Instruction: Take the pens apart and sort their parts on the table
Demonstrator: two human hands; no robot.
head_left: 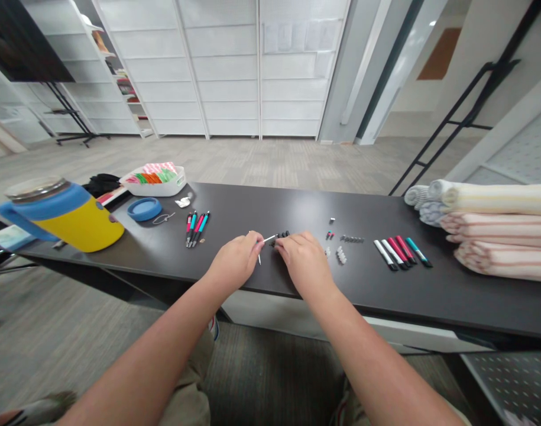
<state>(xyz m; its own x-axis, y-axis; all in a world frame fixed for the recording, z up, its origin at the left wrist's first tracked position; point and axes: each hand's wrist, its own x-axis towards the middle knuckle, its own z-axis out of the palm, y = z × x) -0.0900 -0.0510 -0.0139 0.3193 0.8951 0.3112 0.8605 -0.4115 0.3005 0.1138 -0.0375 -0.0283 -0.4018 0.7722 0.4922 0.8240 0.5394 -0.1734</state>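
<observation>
My left hand pinches a thin white rod, likely a pen refill, whose tip points toward my right hand. The fingers of my right hand rest at a cluster of small black pen parts on the dark tabletop, and anything between them is hidden. To the left lies a group of assembled pens in pink, teal and black. To the right are a row of small black parts, several white parts, and a group of black, pink and teal pens.
Folded striped towels are piled at the table's right end. At the left stand a blue-and-yellow jug, a white tray of colored items and a round blue lid. The table's near edge runs below my forearms.
</observation>
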